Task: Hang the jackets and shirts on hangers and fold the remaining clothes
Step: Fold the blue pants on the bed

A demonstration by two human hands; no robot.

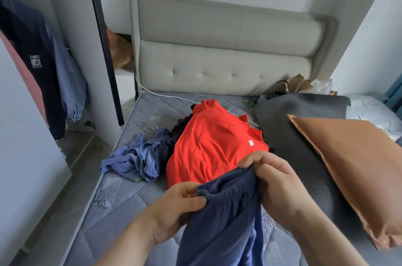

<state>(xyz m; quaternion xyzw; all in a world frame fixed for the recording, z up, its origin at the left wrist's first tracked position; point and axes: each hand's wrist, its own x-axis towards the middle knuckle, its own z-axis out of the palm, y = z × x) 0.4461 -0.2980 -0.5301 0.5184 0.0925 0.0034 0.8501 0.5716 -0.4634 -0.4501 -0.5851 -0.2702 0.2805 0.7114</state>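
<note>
Both my hands hold a dark navy garment (224,222) with an elastic waistband, lifted over the near part of the bed. My left hand (180,202) pinches the waistband's left end and my right hand (274,181) grips its right end. Beyond my hands a bright red polo shirt (208,146) lies spread on the mattress over a dark garment (180,126). A crumpled light blue garment (139,157) sits to the left of the red shirt.
The grey quilted mattress (121,196) meets a beige padded headboard (217,48). A brown pillow (352,174) and dark grey bedding (300,109) fill the right side. A navy shirt (32,59) and a blue denim piece (69,83) hang at left.
</note>
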